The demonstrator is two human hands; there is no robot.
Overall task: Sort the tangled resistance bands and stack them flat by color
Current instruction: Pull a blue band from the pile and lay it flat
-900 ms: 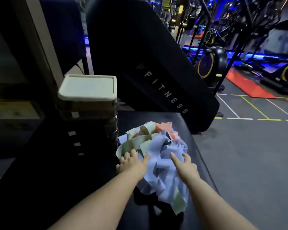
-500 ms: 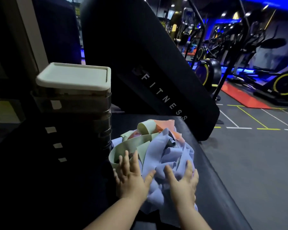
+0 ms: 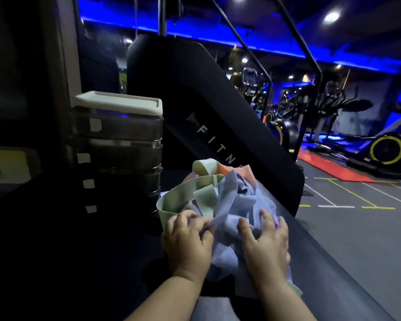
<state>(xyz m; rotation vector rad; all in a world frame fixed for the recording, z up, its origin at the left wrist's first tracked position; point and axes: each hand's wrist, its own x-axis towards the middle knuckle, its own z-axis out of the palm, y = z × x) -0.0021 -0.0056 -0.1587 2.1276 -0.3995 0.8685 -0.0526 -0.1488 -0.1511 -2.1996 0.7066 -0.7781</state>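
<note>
As the bands (image 3: 220, 200) lie now: one knot of green, orange and light purple on the table (image 3: 90, 251). No flat stack shows.
Left to do: all of it, I think.
Left hand (image 3: 190, 242): pinches a light purple band.
Right hand (image 3: 266, 246): fingers curled into the knot, just beside.
Table: dark and padded, with clear boxes (image 3: 118, 144) by the knot.
Room: a dim gym, blue lights, bikes (image 3: 387, 149) far off.

Tangled pastel resistance bands (image 3: 220, 200), seemingly heaped
</note>
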